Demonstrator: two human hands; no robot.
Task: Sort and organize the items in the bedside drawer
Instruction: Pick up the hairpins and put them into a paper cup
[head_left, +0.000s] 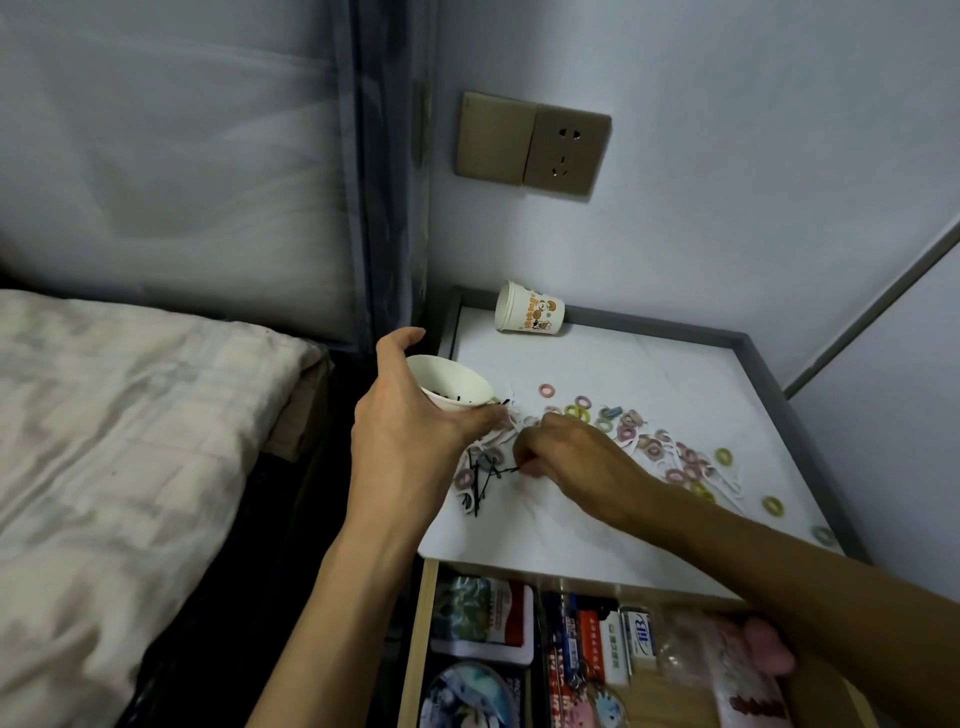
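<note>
My left hand (410, 415) grips a white paper cup (457, 382), tilted at the left edge of the white nightstand top (649, 374); dark hairpins lie inside it. My right hand (566, 457) pinches a black hairpin (504, 471) from a small pile of black hairpins (478, 493) on the top. Several small coloured hair rings (675, 457) are scattered across the middle and right of the top. Below, the open drawer (415, 649) holds cards, lighters and small packets.
A second printed paper cup (527, 309) lies on its side at the back of the nightstand by the wall. A wall socket (532, 143) is above it. A bed with a pale cover (130, 441) stands to the left.
</note>
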